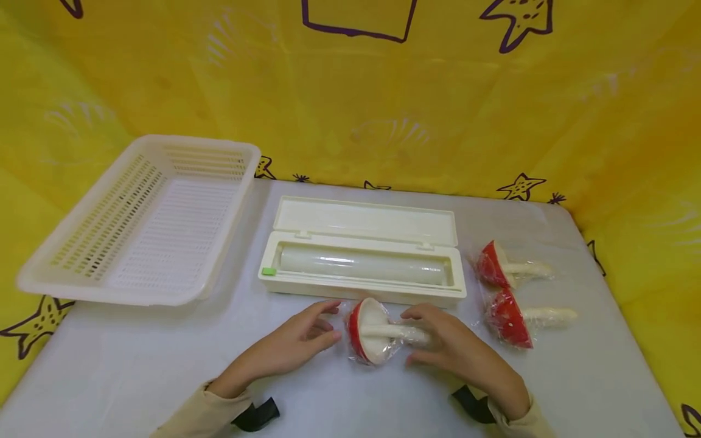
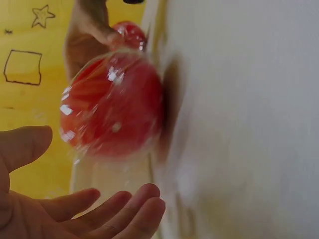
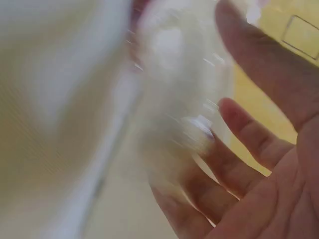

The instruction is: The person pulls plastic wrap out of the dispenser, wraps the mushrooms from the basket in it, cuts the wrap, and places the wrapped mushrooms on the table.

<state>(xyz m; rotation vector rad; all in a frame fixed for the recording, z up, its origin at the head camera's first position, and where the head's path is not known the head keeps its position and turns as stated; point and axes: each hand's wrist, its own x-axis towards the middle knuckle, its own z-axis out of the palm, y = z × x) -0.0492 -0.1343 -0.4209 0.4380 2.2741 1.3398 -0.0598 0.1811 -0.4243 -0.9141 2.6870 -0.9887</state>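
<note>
A toy mushroom with a red cap [image 1: 358, 331] and a pale stem, wrapped in clear film, lies on its side before me. My left hand [image 1: 300, 338] is beside the cap, thumb and fingers parted and apart from it; in the left wrist view the palm faces the shiny red cap [image 2: 117, 107]. My right hand [image 1: 451, 340] is around the stem end, with thumb and fingers spread to either side of it. In the right wrist view the fingers [image 3: 234, 164] lie loosely behind the blurred, film-covered stem, while the thumb stands away from it.
Behind the mushroom stands a white cling film box [image 1: 361, 291], its lid up and a roll [image 1: 361, 264] inside. Two more wrapped mushrooms [image 1: 509, 319] lie to the right. At the left is a white slotted basket [image 1: 219, 267]. A yellow patterned cloth backs the table.
</note>
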